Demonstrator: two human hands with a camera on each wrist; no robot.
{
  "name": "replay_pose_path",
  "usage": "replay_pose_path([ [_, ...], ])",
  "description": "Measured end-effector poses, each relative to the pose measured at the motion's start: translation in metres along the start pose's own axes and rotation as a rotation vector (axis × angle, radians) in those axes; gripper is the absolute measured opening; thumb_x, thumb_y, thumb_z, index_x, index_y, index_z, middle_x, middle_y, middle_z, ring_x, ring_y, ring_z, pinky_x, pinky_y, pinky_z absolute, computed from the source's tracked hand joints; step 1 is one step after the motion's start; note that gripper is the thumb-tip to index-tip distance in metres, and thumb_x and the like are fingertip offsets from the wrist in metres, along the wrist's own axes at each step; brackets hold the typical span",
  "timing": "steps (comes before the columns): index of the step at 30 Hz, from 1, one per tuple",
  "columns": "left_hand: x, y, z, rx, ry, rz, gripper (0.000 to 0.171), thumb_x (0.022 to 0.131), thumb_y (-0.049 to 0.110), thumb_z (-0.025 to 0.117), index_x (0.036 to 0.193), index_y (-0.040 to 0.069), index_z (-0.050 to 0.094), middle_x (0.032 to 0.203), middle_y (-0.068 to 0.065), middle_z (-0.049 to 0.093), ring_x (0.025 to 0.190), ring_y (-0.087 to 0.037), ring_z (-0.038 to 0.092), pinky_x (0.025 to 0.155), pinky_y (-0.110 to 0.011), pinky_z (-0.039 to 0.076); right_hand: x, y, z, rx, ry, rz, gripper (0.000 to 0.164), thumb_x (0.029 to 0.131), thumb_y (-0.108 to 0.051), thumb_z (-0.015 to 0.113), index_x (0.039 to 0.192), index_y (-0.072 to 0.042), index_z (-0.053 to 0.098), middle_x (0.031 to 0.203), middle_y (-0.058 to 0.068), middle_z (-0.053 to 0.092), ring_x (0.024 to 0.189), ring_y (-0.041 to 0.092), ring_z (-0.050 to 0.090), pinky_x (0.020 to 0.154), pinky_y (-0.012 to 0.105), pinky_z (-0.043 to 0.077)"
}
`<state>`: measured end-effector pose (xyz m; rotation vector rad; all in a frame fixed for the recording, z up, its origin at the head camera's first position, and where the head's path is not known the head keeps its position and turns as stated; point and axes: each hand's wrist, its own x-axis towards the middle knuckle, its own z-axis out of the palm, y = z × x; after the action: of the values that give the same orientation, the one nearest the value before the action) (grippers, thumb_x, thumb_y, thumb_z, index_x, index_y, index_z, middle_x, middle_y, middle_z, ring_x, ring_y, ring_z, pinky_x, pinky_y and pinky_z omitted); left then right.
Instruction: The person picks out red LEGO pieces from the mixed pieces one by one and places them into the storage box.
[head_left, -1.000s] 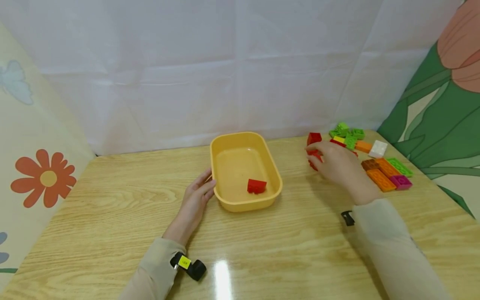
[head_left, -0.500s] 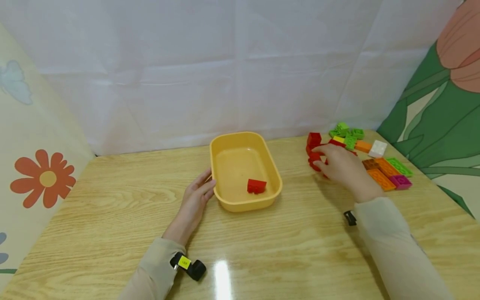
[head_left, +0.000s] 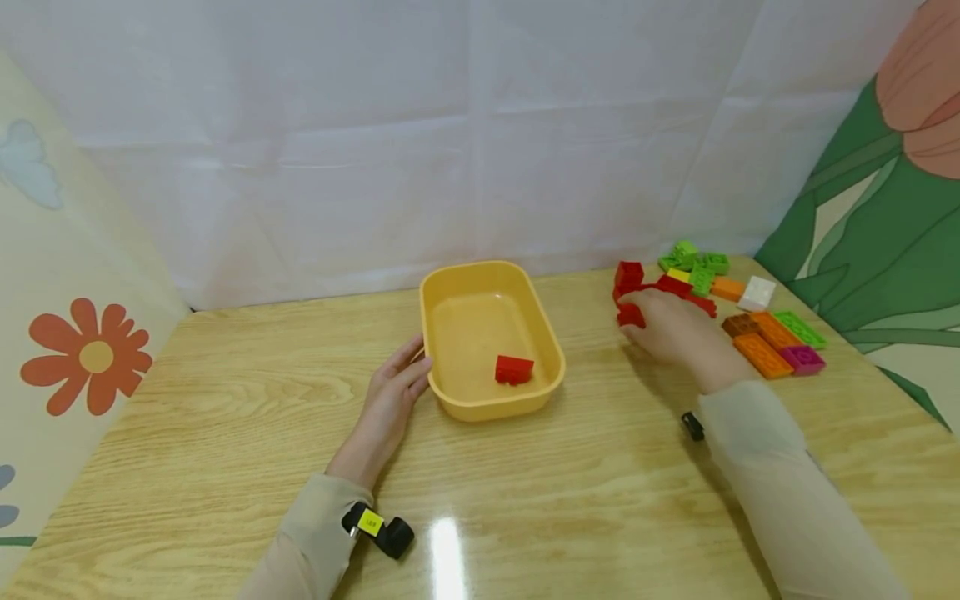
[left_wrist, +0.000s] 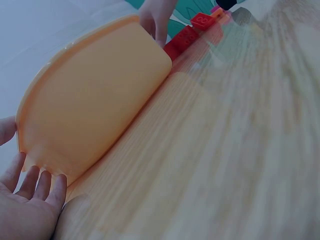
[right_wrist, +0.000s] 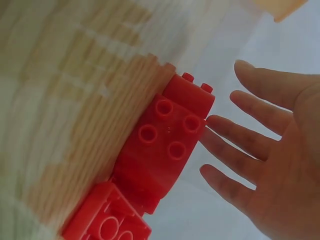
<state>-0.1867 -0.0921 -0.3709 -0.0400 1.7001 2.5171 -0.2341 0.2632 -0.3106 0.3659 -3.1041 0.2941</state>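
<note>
A yellow plastic tray (head_left: pixel 472 325) sits mid-table with one red toy building brick (head_left: pixel 514 369) inside it. My left hand (head_left: pixel 386 396) rests at the tray's left side. In the left wrist view its extended fingers touch the outer wall (left_wrist: pixel 90 95), and the thumb is at the rim. Over on the right, my right hand (head_left: pixel 667 329) is at a group of red bricks (head_left: pixel 631 315). Seen from the right wrist, this hand has its fingers spread and relaxed, fingertips right beside a studded red brick (right_wrist: pixel 162 132). Another red brick (right_wrist: pixel 107 215) lies near it, hollow side showing.
Green bricks (head_left: pixel 703 279), an orange brick (head_left: pixel 727 288) and a white brick (head_left: pixel 757 293) lie behind the right hand. To its right are orange (head_left: pixel 763 355), brown (head_left: pixel 740 325) and magenta bricks (head_left: pixel 804 360). A white cloth (head_left: pixel 337 167) hangs along the table's back edge.
My right hand first drew slightly rightward from the red bricks, then came back left a little, its fingers now lower among them. The left hand and tray have stayed in place.
</note>
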Motion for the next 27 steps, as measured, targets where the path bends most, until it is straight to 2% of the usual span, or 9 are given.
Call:
replay_pose_path([
  [8, -0.002, 0.002, -0.003, 0.019, -0.006, 0.006, 0.053, 0.093, 0.002, 0.048, 0.144, -0.001, 0.033, 0.151, -0.017, 0.035, 0.132, -0.023, 0.038, 0.084, -0.01, 0.053, 0.005, 0.0, 0.004, 0.009, -0.002, -0.007, 0.042, 0.087, -0.012, 0.057, 0.126, 0.004, 0.054, 0.128, 0.029, 0.056, 0.116, 0.043, 0.049, 0.097, 0.063, 0.045],
  [15, -0.003, 0.004, -0.005, 0.038, -0.017, -0.008, 0.055, 0.093, 0.004, 0.049, 0.145, 0.001, 0.032, 0.152, -0.016, 0.033, 0.133, -0.022, 0.038, 0.087, -0.01, 0.051, 0.012, -0.001, 0.005, -0.032, -0.015, 0.031, 0.042, 0.083, -0.01, 0.062, 0.124, 0.001, 0.056, 0.126, 0.03, 0.058, 0.11, 0.042, 0.052, 0.09, 0.061, 0.049],
  [21, -0.003, 0.005, -0.006, 0.046, -0.014, -0.01, 0.055, 0.093, 0.004, 0.049, 0.145, 0.001, 0.032, 0.153, -0.015, 0.034, 0.132, -0.022, 0.039, 0.088, -0.01, 0.051, 0.013, 0.0, 0.004, -0.018, -0.054, 0.053, 0.044, 0.082, -0.006, 0.061, 0.124, 0.002, 0.056, 0.127, 0.028, 0.058, 0.109, 0.041, 0.052, 0.091, 0.062, 0.048],
  [27, -0.002, 0.004, -0.007, 0.043, -0.02, -0.017, 0.054, 0.093, 0.004, 0.049, 0.145, 0.001, 0.033, 0.153, -0.015, 0.034, 0.133, -0.023, 0.039, 0.089, -0.012, 0.051, 0.01, 0.002, 0.006, 0.001, -0.053, 0.047, 0.044, 0.081, -0.004, 0.061, 0.124, 0.003, 0.056, 0.126, 0.027, 0.058, 0.108, 0.04, 0.053, 0.093, 0.062, 0.048],
])
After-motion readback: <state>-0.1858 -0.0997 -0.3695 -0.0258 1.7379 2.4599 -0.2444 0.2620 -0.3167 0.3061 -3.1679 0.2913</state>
